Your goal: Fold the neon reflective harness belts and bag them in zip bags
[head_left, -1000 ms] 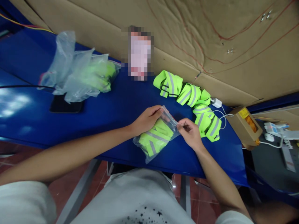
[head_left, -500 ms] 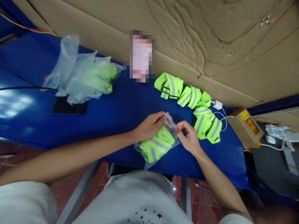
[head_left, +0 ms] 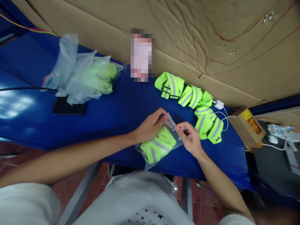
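Head-worn camera, tilted down over a blue table [head_left: 112,117]
It looks forward from above the shirt [head_left: 126,197], the left hand [head_left: 150,125] and right hand [head_left: 191,139] near mid-view, cardboard [head_left: 100,22] farther off.

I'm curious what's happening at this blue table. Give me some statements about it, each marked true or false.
1. The left hand and right hand both grip one clear bag. True.
2. The strap in that bag is plain, without stripes. False: it has grey stripes.
3. The loose straps lie bare on the blue table. True.
4. The brown box stands left of both hands. False: it is to their right.
5. A flat dark object lies beside or partly under the bags at the left. True.
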`<action>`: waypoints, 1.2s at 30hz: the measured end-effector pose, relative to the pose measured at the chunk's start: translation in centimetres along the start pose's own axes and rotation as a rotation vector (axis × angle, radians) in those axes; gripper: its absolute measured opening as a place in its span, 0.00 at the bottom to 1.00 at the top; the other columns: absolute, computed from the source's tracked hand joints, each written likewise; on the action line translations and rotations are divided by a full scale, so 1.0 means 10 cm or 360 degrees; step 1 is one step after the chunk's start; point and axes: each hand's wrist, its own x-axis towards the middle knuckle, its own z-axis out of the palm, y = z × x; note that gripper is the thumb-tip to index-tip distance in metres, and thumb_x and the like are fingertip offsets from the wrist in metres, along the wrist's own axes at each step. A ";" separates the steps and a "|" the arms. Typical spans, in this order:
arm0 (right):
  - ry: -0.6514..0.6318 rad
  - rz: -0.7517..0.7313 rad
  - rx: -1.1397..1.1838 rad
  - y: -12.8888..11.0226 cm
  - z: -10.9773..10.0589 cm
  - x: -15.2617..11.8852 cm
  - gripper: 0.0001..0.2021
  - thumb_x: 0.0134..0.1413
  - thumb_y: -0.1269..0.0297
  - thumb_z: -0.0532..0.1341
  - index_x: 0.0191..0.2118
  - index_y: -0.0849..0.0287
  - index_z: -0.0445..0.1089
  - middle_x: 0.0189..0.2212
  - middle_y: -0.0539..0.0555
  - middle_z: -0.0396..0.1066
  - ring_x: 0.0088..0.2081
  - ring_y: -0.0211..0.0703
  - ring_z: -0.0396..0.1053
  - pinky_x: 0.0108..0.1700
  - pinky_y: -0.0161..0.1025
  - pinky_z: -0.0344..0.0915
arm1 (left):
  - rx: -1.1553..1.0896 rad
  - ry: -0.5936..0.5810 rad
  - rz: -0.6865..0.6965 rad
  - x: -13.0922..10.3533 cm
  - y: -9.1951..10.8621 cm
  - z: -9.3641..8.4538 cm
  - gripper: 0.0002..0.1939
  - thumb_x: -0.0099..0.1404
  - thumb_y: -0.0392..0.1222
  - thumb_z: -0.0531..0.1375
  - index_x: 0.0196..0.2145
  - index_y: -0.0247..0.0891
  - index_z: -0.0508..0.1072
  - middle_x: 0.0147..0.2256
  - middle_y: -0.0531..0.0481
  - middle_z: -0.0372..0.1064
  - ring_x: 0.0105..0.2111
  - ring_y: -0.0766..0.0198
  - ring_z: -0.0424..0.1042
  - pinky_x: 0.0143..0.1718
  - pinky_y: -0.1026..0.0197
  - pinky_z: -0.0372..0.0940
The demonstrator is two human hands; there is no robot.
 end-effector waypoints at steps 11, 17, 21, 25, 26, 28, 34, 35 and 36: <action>-0.0126 0.0046 0.0067 0.01 -0.06 0.05 0.11 0.63 0.51 0.63 0.38 0.54 0.71 0.25 0.47 0.65 0.27 0.38 0.63 0.29 0.37 0.61 | 0.0047 0.0013 0.0160 0.00 0.03 0.00 0.15 0.76 0.52 0.52 0.39 0.38 0.69 0.33 0.53 0.67 0.32 0.66 0.65 0.34 0.63 0.58; -0.0026 -0.0018 0.0016 0.02 -0.01 0.02 0.10 0.62 0.52 0.64 0.38 0.54 0.72 0.23 0.46 0.64 0.26 0.38 0.62 0.29 0.37 0.60 | -0.0014 0.0015 0.0154 0.00 0.02 0.02 0.16 0.75 0.53 0.52 0.40 0.38 0.69 0.33 0.52 0.67 0.32 0.66 0.65 0.33 0.64 0.59; 0.0003 -0.0031 0.0011 0.00 -0.01 0.01 0.10 0.63 0.54 0.64 0.36 0.55 0.72 0.22 0.46 0.64 0.25 0.37 0.61 0.28 0.36 0.59 | -0.0099 -0.0042 0.0113 0.00 0.01 0.02 0.15 0.72 0.54 0.57 0.41 0.38 0.71 0.35 0.52 0.69 0.32 0.66 0.67 0.32 0.65 0.60; -0.0004 -0.0046 0.0008 0.00 -0.01 0.00 0.11 0.63 0.54 0.64 0.35 0.55 0.72 0.20 0.45 0.59 0.23 0.36 0.58 0.27 0.35 0.57 | -0.0084 -0.0078 0.0178 0.00 0.01 0.00 0.14 0.72 0.51 0.57 0.40 0.37 0.71 0.35 0.52 0.71 0.34 0.65 0.68 0.34 0.65 0.60; -0.0011 -0.0044 -0.0003 0.01 -0.01 0.01 0.11 0.63 0.53 0.63 0.35 0.55 0.72 0.20 0.44 0.58 0.23 0.36 0.57 0.27 0.35 0.56 | -0.0079 -0.0081 0.0184 0.00 0.01 0.00 0.14 0.72 0.51 0.57 0.40 0.37 0.71 0.34 0.52 0.71 0.34 0.65 0.69 0.34 0.65 0.60; -0.0034 -0.0051 -0.0021 0.03 -0.01 0.01 0.11 0.63 0.53 0.63 0.36 0.55 0.72 0.19 0.43 0.55 0.22 0.35 0.55 0.27 0.35 0.55 | -0.0080 -0.0088 0.0172 0.00 0.02 0.01 0.14 0.72 0.52 0.57 0.39 0.37 0.71 0.34 0.52 0.70 0.33 0.66 0.68 0.33 0.65 0.60; -0.0091 -0.0112 -0.0072 0.05 -0.02 0.00 0.09 0.63 0.55 0.64 0.40 0.54 0.72 0.19 0.42 0.51 0.22 0.34 0.52 0.27 0.35 0.53 | -0.0064 -0.0150 0.0115 -0.02 0.05 0.03 0.16 0.72 0.53 0.57 0.40 0.37 0.74 0.33 0.52 0.71 0.29 0.67 0.65 0.30 0.65 0.58; -0.0080 -0.0115 -0.0072 0.05 -0.02 0.00 0.09 0.64 0.55 0.63 0.39 0.55 0.72 0.19 0.42 0.51 0.22 0.34 0.51 0.27 0.35 0.52 | -0.0034 -0.0163 0.0115 -0.02 0.06 0.03 0.16 0.72 0.53 0.57 0.40 0.36 0.75 0.32 0.53 0.71 0.29 0.67 0.65 0.30 0.65 0.57; -0.0074 -0.0115 -0.0067 0.05 -0.02 0.00 0.09 0.65 0.56 0.62 0.37 0.55 0.71 0.19 0.42 0.50 0.22 0.34 0.51 0.27 0.35 0.51 | -0.0006 -0.0172 0.0116 -0.02 0.07 0.03 0.16 0.72 0.53 0.57 0.39 0.36 0.75 0.31 0.53 0.71 0.28 0.67 0.64 0.29 0.65 0.56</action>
